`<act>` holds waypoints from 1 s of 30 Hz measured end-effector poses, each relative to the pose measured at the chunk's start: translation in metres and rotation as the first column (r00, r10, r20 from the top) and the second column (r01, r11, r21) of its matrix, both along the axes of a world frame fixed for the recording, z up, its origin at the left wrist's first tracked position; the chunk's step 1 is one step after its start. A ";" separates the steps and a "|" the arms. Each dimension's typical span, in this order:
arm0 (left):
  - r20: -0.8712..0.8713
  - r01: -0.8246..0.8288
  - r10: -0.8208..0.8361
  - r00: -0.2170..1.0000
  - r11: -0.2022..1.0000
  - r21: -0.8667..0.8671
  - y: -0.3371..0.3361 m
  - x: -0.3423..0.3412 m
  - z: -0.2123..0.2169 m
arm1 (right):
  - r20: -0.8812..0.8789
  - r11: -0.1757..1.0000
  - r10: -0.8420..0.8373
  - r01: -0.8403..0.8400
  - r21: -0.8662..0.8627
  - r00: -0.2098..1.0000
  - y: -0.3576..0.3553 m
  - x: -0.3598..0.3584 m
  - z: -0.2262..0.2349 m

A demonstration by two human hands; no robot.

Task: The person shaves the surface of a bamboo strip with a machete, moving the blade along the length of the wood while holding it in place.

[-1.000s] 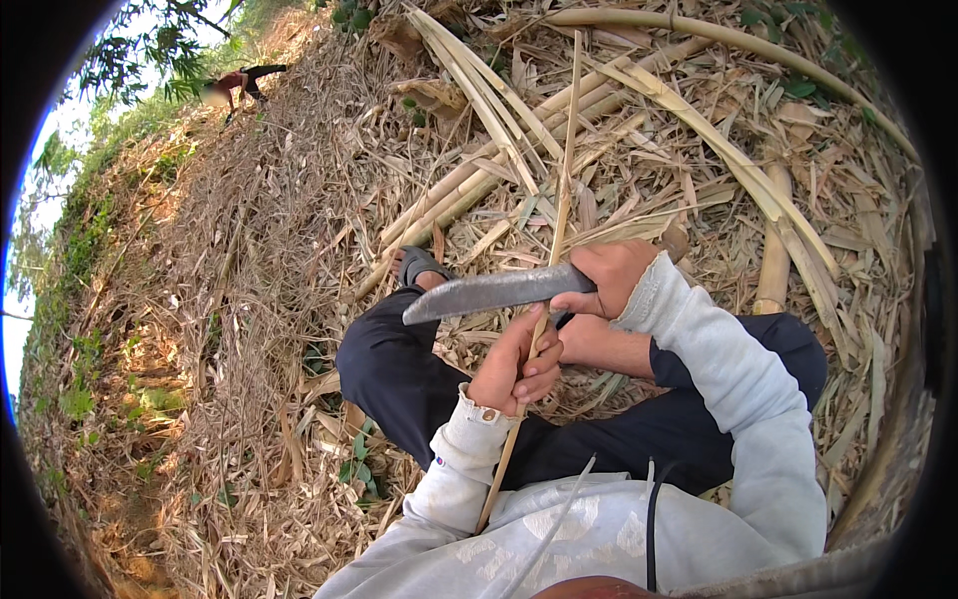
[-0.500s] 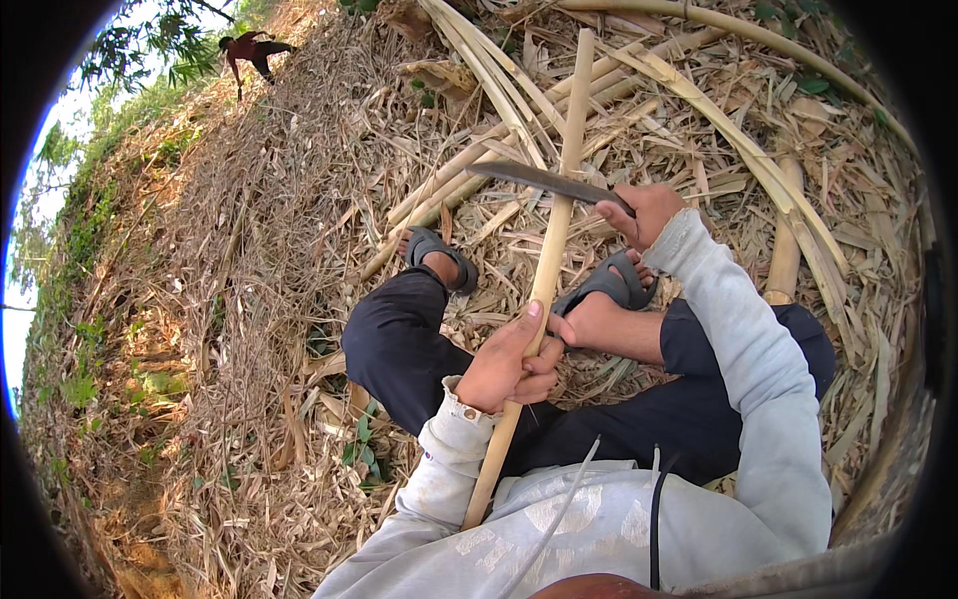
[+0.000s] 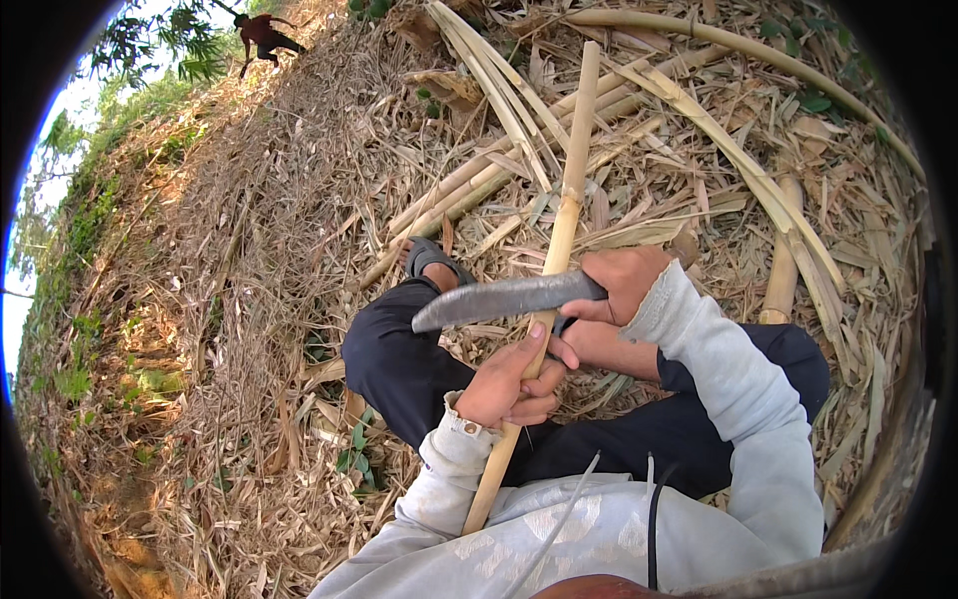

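A long pale bamboo stick (image 3: 565, 200) runs from my lap up toward the pile of stalks. My left hand (image 3: 511, 384) is closed around its lower part, between my knees. My right hand (image 3: 621, 282) grips the handle of a broad grey knife (image 3: 504, 299). The blade lies across the stick just above my left hand, pointing left. I sit on the ground in dark trousers and a light grey long-sleeved top, with a sandalled foot (image 3: 431, 258) beyond the blade.
Split bamboo stalks (image 3: 699, 100) and dry leaves cover the ground ahead and to the right. A slope of dry grass (image 3: 230, 260) rises to the left. Another person (image 3: 261, 35) bends over far up the slope.
The knife came back down from higher on the stick and now lies across it near my left hand. The stick tilted slightly; my left hand kept its grip.
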State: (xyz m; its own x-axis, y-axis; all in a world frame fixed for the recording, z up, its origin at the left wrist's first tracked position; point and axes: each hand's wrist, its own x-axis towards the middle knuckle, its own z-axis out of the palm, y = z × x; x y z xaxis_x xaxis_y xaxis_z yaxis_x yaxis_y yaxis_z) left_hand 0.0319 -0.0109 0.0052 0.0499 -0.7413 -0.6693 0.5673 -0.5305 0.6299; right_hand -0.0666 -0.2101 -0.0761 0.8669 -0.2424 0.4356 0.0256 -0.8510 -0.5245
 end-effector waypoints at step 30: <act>-0.150 -0.026 0.020 0.988 0.999 -0.032 0.012 0.001 0.002 | -0.061 0.945 -0.060 0.076 0.319 0.996 -0.009 0.001 -0.011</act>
State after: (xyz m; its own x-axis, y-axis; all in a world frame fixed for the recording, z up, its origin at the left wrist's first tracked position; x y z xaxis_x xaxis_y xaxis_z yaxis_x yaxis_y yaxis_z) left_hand 0.0325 0.0014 0.0076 -0.0316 -0.7636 -0.6450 0.6683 -0.4960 0.5544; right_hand -0.0658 -0.2192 -0.0868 0.8618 -0.4216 0.2821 -0.0594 -0.6362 -0.7692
